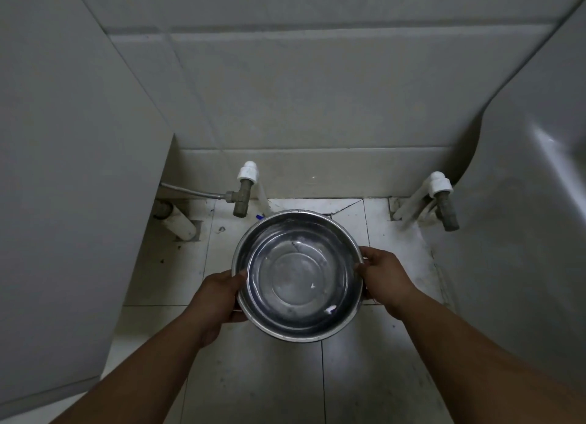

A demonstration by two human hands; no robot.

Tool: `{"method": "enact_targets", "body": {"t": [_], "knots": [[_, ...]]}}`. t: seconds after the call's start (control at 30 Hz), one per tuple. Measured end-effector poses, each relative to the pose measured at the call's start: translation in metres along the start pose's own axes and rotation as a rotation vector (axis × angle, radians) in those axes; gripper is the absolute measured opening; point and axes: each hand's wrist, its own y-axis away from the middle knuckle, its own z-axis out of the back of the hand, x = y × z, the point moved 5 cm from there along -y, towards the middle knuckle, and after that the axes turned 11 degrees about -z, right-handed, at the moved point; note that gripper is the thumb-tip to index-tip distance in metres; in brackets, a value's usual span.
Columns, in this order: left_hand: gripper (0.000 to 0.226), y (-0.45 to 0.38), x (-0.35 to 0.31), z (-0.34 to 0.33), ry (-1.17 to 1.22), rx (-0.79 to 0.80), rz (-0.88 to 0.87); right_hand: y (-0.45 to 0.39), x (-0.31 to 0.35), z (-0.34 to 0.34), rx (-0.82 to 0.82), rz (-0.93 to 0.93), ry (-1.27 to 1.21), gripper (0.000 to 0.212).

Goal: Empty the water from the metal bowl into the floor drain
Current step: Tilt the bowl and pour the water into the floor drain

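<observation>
A round metal bowl (298,276) hangs level above the white tiled floor in the middle of the head view. Shallow clear water lies in its bottom, with a few white specks floating. My left hand (218,295) grips the bowl's left rim, thumb over the edge. My right hand (385,279) grips the right rim the same way. The floor drain is hidden; a dark notch in the tiles shows just past the bowl's far rim (329,215).
A grey appliance wall (69,201) stands at the left and a curved grey basin (523,201) at the right. Two taps with white fittings (244,185) (442,198) stick out of the back wall. A white pipe (182,225) lies at the left.
</observation>
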Motion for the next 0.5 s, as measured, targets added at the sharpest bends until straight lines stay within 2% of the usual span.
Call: {"method": "enact_targets", "body": {"t": [0.5], "knots": [[0.036,0.0033,-0.0089,0.0071,-0.058,-0.032,-0.011,-0.002,0.0068,-0.0061,0.018,-0.017,0.02,0.044]]}}
